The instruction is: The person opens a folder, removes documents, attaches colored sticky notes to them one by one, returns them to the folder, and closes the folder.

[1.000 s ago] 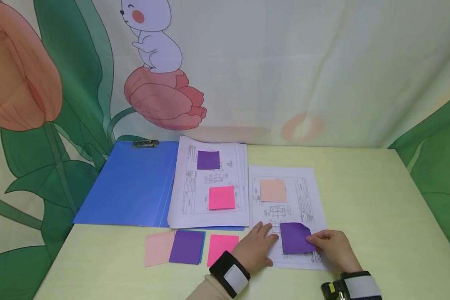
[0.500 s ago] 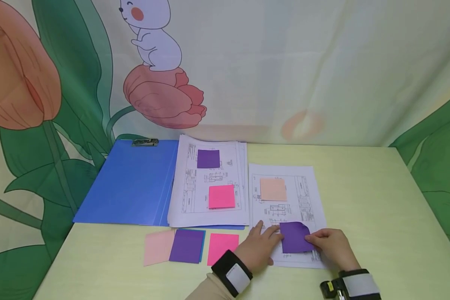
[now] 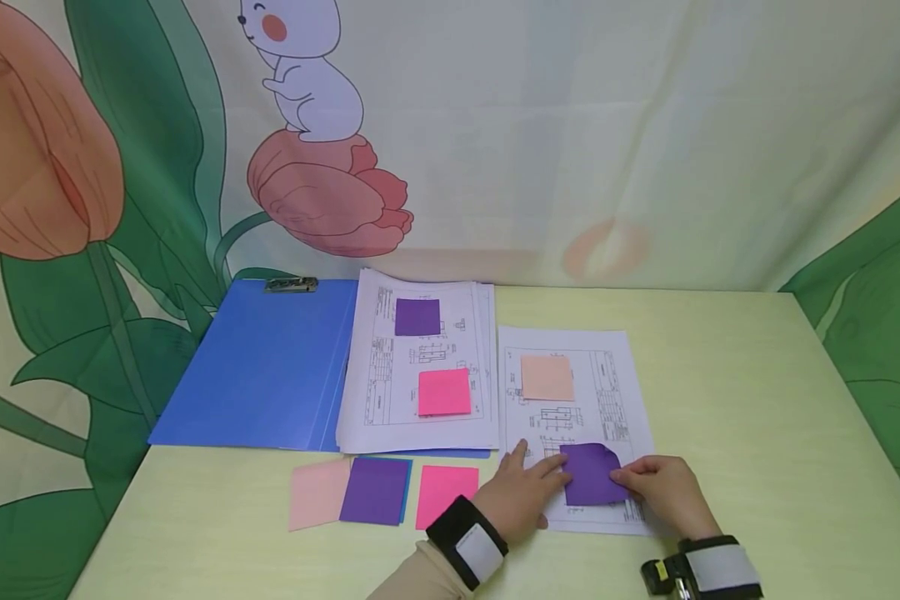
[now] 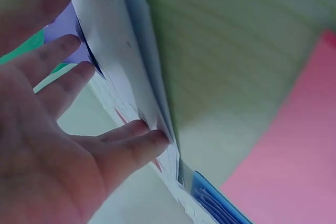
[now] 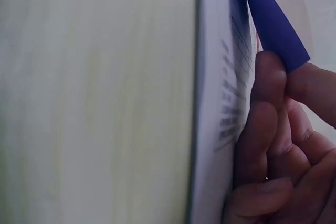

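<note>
My right hand [image 3: 671,493] pinches the right edge of a purple sticky note [image 3: 589,477] between thumb and fingertips. That edge curls up off the printed drawing sheet [image 3: 615,417], as the right wrist view also shows with the purple note [image 5: 275,24] between the fingers. My left hand [image 3: 517,497] lies with fingers spread on the sheet's lower left, its fingertips at the note's left edge. In the left wrist view the straight fingers of this hand [image 4: 79,114] reach over the paper's edge. A peach sticky note [image 3: 547,378] is on the sheet's upper part.
Left of the sheet lies an open blue folder [image 3: 262,367] with a metal clip [image 3: 291,285] and a paper stack [image 3: 390,358] bearing purple [image 3: 417,317] and pink notes [image 3: 444,392]. In front are a pale pink note [image 3: 318,496], a purple pad [image 3: 375,492] over blue, and a pink pad [image 3: 444,492].
My left hand has slid slightly right, its fingertips coming to the purple note's left edge. The right hand keeps its pinch on the note, almost unmoved.
</note>
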`<action>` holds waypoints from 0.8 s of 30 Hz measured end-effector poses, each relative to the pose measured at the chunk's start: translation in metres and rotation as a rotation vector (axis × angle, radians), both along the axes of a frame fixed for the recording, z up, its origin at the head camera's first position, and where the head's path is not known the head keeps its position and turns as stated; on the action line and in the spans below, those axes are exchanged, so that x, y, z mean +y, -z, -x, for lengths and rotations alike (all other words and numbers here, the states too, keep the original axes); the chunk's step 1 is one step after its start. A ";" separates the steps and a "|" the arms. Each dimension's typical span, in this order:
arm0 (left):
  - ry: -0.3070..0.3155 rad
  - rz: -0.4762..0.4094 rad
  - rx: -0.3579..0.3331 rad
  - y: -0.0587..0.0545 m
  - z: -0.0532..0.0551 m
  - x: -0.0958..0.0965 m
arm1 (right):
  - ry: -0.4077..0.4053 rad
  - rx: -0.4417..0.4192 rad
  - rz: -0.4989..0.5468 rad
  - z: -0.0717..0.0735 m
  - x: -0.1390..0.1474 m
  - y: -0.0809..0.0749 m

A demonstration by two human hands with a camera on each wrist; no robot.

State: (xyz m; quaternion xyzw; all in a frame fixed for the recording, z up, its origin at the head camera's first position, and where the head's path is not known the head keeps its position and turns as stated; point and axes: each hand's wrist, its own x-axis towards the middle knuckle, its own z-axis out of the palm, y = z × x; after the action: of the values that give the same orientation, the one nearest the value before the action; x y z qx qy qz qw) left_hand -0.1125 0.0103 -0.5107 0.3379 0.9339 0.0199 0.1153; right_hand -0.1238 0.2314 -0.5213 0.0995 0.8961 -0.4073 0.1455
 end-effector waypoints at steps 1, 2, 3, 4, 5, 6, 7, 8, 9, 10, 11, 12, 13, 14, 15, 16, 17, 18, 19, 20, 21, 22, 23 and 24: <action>-0.005 0.009 -0.010 -0.001 0.000 0.000 | -0.001 0.001 -0.001 0.000 0.000 0.000; -0.008 0.016 -0.017 0.000 0.000 0.001 | -0.002 0.000 -0.001 0.000 0.000 0.000; -0.010 0.022 -0.021 -0.001 0.000 0.001 | -0.002 -0.001 -0.001 0.000 0.000 0.000; -0.010 0.027 -0.021 -0.001 0.000 0.001 | -0.002 -0.002 -0.002 0.000 0.000 -0.001; -0.010 0.031 -0.019 0.000 0.001 0.002 | -0.001 -0.005 -0.002 0.000 -0.001 -0.001; -0.010 0.035 -0.019 0.000 0.001 0.002 | 0.000 -0.008 -0.004 0.000 -0.001 -0.002; -0.007 0.041 -0.010 0.001 0.002 0.003 | 0.001 -0.013 -0.006 0.000 -0.001 -0.002; -0.004 0.048 -0.001 0.001 0.003 0.004 | 0.001 -0.018 -0.008 0.001 -0.001 -0.002; -0.004 0.057 0.004 0.001 0.003 0.005 | -0.001 -0.022 -0.012 0.001 -0.001 -0.002; -0.006 0.065 0.009 0.001 0.004 0.006 | -0.003 -0.023 -0.016 0.001 -0.001 -0.002; -0.016 0.068 0.009 0.001 0.005 0.008 | -0.004 -0.025 -0.020 0.002 -0.001 -0.001; -0.027 0.074 0.012 0.001 0.006 0.010 | -0.004 -0.026 -0.025 0.002 -0.001 0.000; -0.036 0.081 0.019 0.000 0.007 0.012 | -0.004 -0.027 -0.028 0.002 -0.001 0.000; -0.048 0.086 0.021 -0.001 0.007 0.014 | -0.003 -0.026 -0.034 0.002 -0.001 0.001; -0.061 0.095 0.023 -0.002 0.008 0.017 | -0.005 -0.021 -0.039 0.003 -0.001 0.002; -0.072 0.105 0.027 -0.003 0.008 0.018 | -0.007 -0.016 -0.042 0.003 -0.002 0.002; -0.081 0.118 0.032 -0.004 0.009 0.020 | -0.008 -0.014 -0.045 0.003 -0.002 0.003; -0.083 0.137 0.039 -0.005 0.009 0.021 | -0.009 -0.014 -0.048 0.002 -0.002 0.003; -0.086 0.152 0.042 -0.005 0.009 0.023 | -0.013 -0.009 -0.051 0.002 -0.003 0.003; -0.089 0.165 0.042 -0.006 0.010 0.023 | -0.016 -0.006 -0.056 0.002 -0.003 0.003; -0.090 0.179 0.041 -0.006 0.010 0.024 | -0.020 -0.003 -0.058 0.003 -0.004 0.003; -0.092 0.189 0.036 -0.007 0.010 0.024 | -0.023 -0.002 -0.060 0.003 -0.004 0.002; -0.094 0.194 0.032 -0.007 0.010 0.024 | -0.026 -0.003 -0.063 0.003 -0.004 0.002; -0.093 0.200 0.027 -0.008 0.011 0.024 | -0.029 -0.002 -0.067 0.003 -0.004 0.002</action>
State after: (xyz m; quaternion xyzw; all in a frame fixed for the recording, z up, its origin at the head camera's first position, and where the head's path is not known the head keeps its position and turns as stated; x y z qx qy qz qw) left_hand -0.1231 0.0346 -0.5029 0.2814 0.9473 -0.0728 0.1349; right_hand -0.1271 0.2271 -0.5228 0.0918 0.9105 -0.3748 0.1488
